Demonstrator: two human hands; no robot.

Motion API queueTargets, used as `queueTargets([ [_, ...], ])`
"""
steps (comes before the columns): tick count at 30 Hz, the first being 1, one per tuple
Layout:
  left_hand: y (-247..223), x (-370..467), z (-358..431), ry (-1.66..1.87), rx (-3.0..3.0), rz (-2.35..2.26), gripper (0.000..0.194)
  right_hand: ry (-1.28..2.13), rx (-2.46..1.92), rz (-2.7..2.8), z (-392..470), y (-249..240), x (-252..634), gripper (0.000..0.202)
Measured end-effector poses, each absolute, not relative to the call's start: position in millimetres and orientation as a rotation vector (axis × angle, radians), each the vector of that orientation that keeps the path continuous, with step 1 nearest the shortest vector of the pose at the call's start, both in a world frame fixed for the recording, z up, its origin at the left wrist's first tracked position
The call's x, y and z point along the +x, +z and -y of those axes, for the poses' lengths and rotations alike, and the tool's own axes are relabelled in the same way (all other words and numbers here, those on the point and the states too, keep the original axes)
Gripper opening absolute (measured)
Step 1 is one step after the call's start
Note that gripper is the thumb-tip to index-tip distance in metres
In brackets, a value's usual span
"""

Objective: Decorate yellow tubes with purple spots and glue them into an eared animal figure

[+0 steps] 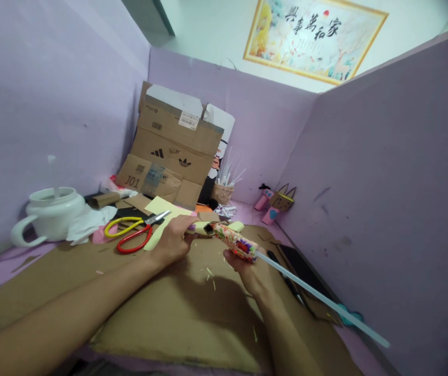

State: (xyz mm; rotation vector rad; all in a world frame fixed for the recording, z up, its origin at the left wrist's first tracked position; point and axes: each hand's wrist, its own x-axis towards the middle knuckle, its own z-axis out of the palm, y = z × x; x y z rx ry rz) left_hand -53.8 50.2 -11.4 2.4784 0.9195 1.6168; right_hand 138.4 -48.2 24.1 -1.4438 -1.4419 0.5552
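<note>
My right hand (247, 271) is closed around a glue gun (234, 242) covered in a floral pattern. A long translucent glue stick (321, 295) juts from its rear toward the lower right. The gun's front end meets a pale yellow paper-covered piece (199, 227), which my left hand (173, 241) grips from the left. Whether the nozzle touches this piece I cannot tell. Left of that hand lie scissors (135, 234) with one yellow and one red handle, blades apart, partly over a pale yellow sheet (163, 209).
A cardboard sheet (184, 318) with small yellow scraps covers the table. A white mug (53, 211) stands left, beside crumpled tissue (90, 222). Behind are a flattened box (172, 151) and a basket (222, 193) of white sticks. A cardboard animal figure (280, 201) sits back right.
</note>
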Motion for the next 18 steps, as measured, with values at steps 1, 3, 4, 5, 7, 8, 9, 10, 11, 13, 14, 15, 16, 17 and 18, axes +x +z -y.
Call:
queueTargets([
  [1, -11.5, -53.7, -50.2, 1.612, 2.481, -0.924, 0.024, 0.548, -1.444, 1.446, 48.2, 24.6, 138.6, 0.024],
  [3, -11.2, -53.7, -49.7, 1.603, 2.484, -0.935, 0.024, 0.534, -1.445, 1.461, 48.1, 25.3, 138.7, 0.024],
  [4, -10.9, -53.7, -49.3, 1.601, 2.485, -0.939, 0.024, 0.528, -1.449, 1.464, 48.1, 25.3, 138.7, 0.024],
  [5, -10.4, -53.7, -48.8, 1.597, 2.488, -0.942, 0.024, 0.522, -1.454, 1.467, 48.1, 25.2, 138.6, 0.025],
  [7, -9.4, -53.8, -48.0, 1.607, 2.493, -0.936, 0.023, 0.5, -1.466, 1.46, 47.8, 24.5, 138.6, 0.026],
  [8, -8.9, -53.8, -47.8, 1.611, 2.499, -0.932, 0.022, 0.493, -1.471, 1.458, 47.5, 24.1, 138.6, 0.026],
  [9, -8.5, -53.8, -47.7, 1.615, 2.504, -0.929, 0.021, 0.487, -1.475, 1.457, 47.1, 23.7, 138.7, 0.025],
  [10, -8.2, -53.8, -47.7, 1.621, 2.508, -0.928, 0.021, 0.482, -1.474, 1.459, 46.6, 23.3, 139.0, 0.025],
  [11, -8.1, -53.7, -47.7, 1.622, 2.509, -0.929, 0.021, 0.48, -1.473, 1.464, 46.0, 22.9, 139.3, 0.024],
  [13, -7.8, -53.7, -47.7, 1.619, 2.507, -0.931, 0.021, 0.474, -1.476, 1.476, 44.8, 22.0, 140.4, 0.025],
  [14, -7.7, -53.7, -47.6, 1.62, 2.504, -0.929, 0.021, 0.465, -1.477, 1.479, 44.2, 21.4, 141.0, 0.025],
  [15, -7.6, -53.7, -47.5, 1.622, 2.502, -0.927, 0.02, 0.454, -1.479, 1.478, 43.8, 20.7, 141.8, 0.026],
  [16, -7.4, -53.7, -47.2, 1.624, 2.502, -0.925, 0.02, 0.444, -1.48, 1.476, 43.4, 20.0, 142.5, 0.026],
  [17, -7.1, -53.7, -47.0, 1.628, 2.501, -0.923, 0.02, 0.438, -1.481, 1.473, 43.2, 19.3, 143.0, 0.026],
  [18, -6.9, -53.7, -46.8, 1.628, 2.499, -0.923, 0.021, 0.436, -1.478, 1.469, 43.2, 18.7, 143.4, 0.026],
])
